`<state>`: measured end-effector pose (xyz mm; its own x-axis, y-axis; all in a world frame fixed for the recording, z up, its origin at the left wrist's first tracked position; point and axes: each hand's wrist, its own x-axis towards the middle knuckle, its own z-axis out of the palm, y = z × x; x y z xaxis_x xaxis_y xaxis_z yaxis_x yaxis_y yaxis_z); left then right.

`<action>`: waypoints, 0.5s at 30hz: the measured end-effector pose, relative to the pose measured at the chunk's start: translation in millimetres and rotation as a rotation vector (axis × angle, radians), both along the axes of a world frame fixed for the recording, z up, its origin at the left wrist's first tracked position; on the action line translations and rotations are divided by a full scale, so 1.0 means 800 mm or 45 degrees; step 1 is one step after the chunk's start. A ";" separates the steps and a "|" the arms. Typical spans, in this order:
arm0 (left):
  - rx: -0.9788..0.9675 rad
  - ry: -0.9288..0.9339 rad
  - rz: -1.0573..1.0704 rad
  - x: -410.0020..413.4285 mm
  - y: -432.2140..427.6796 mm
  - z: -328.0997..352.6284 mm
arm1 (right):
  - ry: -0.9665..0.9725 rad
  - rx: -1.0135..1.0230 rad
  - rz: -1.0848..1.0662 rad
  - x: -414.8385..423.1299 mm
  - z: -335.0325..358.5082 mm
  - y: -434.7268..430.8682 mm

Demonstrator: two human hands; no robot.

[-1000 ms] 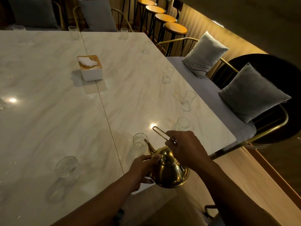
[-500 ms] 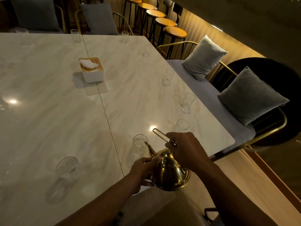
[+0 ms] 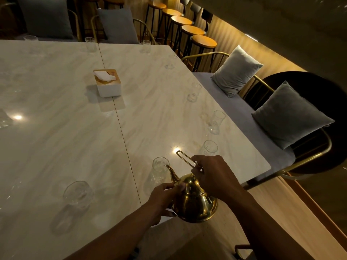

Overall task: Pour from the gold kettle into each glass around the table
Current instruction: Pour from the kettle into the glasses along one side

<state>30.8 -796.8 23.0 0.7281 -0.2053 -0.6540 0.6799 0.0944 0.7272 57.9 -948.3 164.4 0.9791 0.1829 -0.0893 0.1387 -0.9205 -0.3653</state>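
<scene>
The gold kettle [image 3: 195, 203] hangs over the near edge of the marble table [image 3: 65, 147], tilted with its spout at the rim of a clear glass [image 3: 159, 168]. My right hand [image 3: 212, 175] grips the kettle's wire handle from above. My left hand [image 3: 165, 199] presses against the kettle's side below the spout. Another glass [image 3: 78, 194] stands to the left on the near edge. Several more glasses line the right edge, the closest one [image 3: 208, 148] just beyond my right hand, then another [image 3: 216, 121]. Whether liquid flows I cannot tell.
A white tissue box [image 3: 108, 82] with a wooden lid sits mid-table. A grey bench with two cushions [image 3: 289, 115] runs along the table's right side. Round bar stools [image 3: 203, 42] stand at the back right. More glasses stand on the far edge.
The kettle and both hands have stayed almost in place, with the spout held at the same glass. Only my view has shifted slightly.
</scene>
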 end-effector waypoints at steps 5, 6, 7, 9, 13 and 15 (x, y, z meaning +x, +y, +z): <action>0.030 -0.012 0.070 0.004 -0.006 0.000 | 0.061 0.017 -0.030 -0.005 -0.008 -0.019; 0.042 -0.016 0.084 0.005 -0.009 0.000 | 0.076 0.024 -0.040 -0.006 -0.010 -0.024; 0.056 -0.024 0.099 0.006 -0.012 0.000 | 0.088 0.036 -0.051 -0.006 -0.012 -0.028; 0.083 -0.038 0.134 0.010 -0.018 0.002 | 0.093 0.070 -0.067 -0.006 -0.014 -0.036; 0.111 -0.069 0.177 0.020 -0.037 0.010 | 0.049 0.115 -0.082 0.000 -0.016 -0.056; 0.111 -0.088 0.172 0.026 -0.050 0.016 | 0.009 0.123 -0.075 0.004 -0.014 -0.071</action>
<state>51.2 -836.8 35.6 0.7888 -0.0469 -0.6128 0.6136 0.1161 0.7810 60.9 -1004.8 153.3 0.9878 0.1328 -0.0808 0.0822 -0.8874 -0.4537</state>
